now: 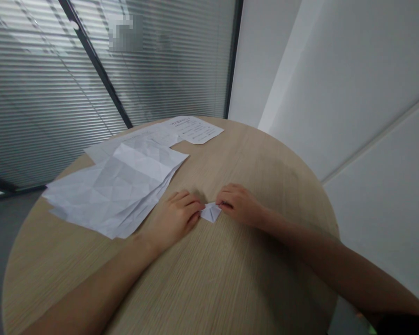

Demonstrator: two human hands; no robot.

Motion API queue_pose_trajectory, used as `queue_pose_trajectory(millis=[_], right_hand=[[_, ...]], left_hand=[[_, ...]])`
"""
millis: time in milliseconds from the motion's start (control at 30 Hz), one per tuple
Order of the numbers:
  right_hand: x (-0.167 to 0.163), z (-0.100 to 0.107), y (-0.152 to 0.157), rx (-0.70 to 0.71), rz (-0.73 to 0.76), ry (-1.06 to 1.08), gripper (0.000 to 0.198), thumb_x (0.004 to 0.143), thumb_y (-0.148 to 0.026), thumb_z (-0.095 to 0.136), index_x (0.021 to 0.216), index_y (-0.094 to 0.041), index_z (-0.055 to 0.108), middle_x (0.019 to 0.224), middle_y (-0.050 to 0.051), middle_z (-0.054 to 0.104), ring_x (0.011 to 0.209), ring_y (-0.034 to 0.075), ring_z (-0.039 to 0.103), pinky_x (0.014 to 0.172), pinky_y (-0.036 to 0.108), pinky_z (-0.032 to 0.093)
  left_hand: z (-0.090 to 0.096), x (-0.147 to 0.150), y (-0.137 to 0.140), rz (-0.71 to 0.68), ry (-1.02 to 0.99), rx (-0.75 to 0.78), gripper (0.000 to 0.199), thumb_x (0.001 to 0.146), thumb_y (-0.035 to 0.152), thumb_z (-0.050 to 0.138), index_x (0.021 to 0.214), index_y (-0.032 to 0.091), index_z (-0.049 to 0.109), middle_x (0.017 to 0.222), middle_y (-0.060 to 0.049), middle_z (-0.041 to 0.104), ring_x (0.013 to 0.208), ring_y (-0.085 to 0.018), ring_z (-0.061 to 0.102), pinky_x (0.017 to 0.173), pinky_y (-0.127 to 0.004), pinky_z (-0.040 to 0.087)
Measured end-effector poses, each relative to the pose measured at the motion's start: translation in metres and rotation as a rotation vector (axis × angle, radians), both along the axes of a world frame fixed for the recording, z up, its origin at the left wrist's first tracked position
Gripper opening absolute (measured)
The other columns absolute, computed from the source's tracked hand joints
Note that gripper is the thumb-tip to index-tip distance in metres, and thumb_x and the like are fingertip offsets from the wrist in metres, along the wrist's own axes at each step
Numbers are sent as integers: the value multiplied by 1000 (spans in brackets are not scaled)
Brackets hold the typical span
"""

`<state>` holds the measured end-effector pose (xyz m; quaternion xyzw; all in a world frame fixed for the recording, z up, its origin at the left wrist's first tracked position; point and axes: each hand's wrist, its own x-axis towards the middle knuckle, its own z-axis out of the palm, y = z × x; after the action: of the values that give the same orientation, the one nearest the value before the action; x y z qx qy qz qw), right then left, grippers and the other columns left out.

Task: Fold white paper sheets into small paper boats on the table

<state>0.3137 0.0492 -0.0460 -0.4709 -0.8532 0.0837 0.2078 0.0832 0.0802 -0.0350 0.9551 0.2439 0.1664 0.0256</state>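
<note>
A small piece of folded white paper (211, 212) lies at the middle of the round wooden table, its lower end coming to a point and a crease line showing on its face. My left hand (181, 213) pinches its left corner, fingers curled and the side of the hand near the tabletop. On the opposite side, my right hand (240, 204) grips the right corner between thumb and fingers. The fingertips cover both upper corners of the paper.
Left of my hands lies a stack of large creased white sheets (125, 179). Behind it, printed sheets (195, 129) reach the far rim of the wooden table (265, 153). Beyond stand a glass partition with blinds (181, 79) and, to the right, a white wall (363, 93).
</note>
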Motion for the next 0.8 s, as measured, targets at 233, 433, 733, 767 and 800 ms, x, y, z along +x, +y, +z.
queue_pose_trajectory(millis=[233, 433, 733, 767, 800], right_hand=[[0, 9, -9, 6, 113, -117, 10, 87, -20, 60, 84, -17, 69, 94, 7, 71, 92, 20, 61, 89, 34, 42], [-14, 14, -13, -105, -34, -62, 19, 86, -28, 68, 98, -14, 66, 103, 9, 69, 99, 22, 60, 89, 34, 43], [-14, 14, -8, -399, -112, 82, 32, 75, -31, 78, 103, -18, 68, 83, 0, 66, 75, 14, 58, 67, 25, 39], [-13, 13, -8, -439, -130, 114, 32, 72, -31, 79, 100, -19, 68, 77, -3, 64, 68, 12, 56, 62, 24, 36], [-12, 12, -7, -467, -147, 141, 30, 71, -29, 80, 96, -19, 68, 72, -4, 62, 64, 10, 53, 59, 23, 34]], left_hand=[[8, 0, -7, -34, 102, 82, 24, 95, 34, 52, 92, 21, 72, 94, -5, 69, 89, -24, 58, 79, -40, 42], [6, 7, -8, 94, 56, 78, 33, 89, 50, 61, 89, 18, 69, 97, -8, 68, 93, -26, 58, 83, -42, 44], [1, 7, -1, 207, 41, -17, 50, 76, 60, 72, 102, 16, 68, 111, -12, 66, 102, -30, 57, 90, -46, 46], [0, 7, -1, 210, 30, -26, 51, 75, 59, 73, 102, 16, 69, 112, -12, 66, 102, -30, 57, 91, -47, 46], [0, 7, 0, 208, 14, -39, 51, 73, 58, 75, 103, 17, 69, 113, -12, 67, 102, -30, 57, 91, -47, 46]])
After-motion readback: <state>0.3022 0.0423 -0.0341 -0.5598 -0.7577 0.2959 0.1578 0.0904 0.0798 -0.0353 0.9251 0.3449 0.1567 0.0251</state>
